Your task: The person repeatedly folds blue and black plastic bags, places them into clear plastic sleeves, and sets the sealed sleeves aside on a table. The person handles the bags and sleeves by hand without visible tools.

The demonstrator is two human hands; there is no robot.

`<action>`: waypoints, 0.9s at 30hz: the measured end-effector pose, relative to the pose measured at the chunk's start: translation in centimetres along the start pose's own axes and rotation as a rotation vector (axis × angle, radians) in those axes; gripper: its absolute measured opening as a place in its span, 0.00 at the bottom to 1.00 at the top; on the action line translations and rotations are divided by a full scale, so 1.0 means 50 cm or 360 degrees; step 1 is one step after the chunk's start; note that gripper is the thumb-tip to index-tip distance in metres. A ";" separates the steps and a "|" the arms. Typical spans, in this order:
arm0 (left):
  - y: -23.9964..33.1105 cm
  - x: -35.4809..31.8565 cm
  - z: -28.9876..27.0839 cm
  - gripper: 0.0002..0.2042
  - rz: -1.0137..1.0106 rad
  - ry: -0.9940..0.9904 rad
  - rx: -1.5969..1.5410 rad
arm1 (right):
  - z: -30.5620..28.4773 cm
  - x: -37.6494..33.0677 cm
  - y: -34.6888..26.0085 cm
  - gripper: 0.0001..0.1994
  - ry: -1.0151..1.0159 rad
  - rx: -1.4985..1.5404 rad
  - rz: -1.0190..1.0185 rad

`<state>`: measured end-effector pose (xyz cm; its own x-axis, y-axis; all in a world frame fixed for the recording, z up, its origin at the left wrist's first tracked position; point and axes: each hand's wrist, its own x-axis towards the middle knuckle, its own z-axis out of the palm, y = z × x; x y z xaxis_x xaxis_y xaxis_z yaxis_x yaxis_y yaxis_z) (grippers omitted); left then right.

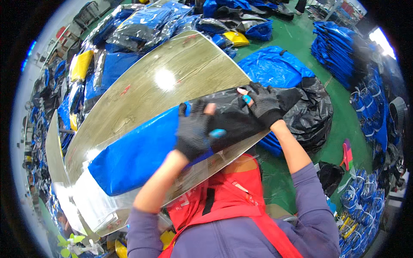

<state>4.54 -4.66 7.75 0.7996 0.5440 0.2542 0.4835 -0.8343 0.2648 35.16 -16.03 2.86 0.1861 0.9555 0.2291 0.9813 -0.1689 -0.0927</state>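
Observation:
A folded blue and black garment (137, 150) lies in a clear plastic bag (92, 198) across the near edge of a wood-grain table (172, 81). My left hand (194, 131), in a dark fingerless knit glove, presses on the garment's black end. My right hand (261, 102), gloved the same way, grips the bag's open mouth at the table's right edge, fingers curled over black fabric. Both forearms come up from purple sleeves over a red apron (223, 202).
Bagged blue and yellow garments (142, 26) are piled behind the table and along its left side. A blue sheet (275, 64) and a black plastic sack (312, 112) lie on the green floor at right. Stacks of blue goods (335, 47) line the far right.

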 end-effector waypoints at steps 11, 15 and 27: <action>0.083 0.090 0.145 0.43 0.0135 -0.0245 0.0086 | -0.047 -0.101 0.001 0.18 0.1168 0.2051 0.1101; 0.073 0.083 0.176 0.42 0.0307 -0.0037 0.0216 | -0.111 -0.038 -0.204 0.23 0.0613 0.1678 -0.0123; -0.111 -0.068 -0.109 0.22 -0.1071 -0.0281 -0.1091 | -0.106 -0.027 -0.379 0.34 -0.0126 0.0505 -0.0659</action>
<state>-2.78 -1.39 10.49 0.5010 0.8201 -0.2766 0.5912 -0.0909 0.8014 16.57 -15.41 9.46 -0.2306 0.9440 0.2360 0.9061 0.2967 -0.3015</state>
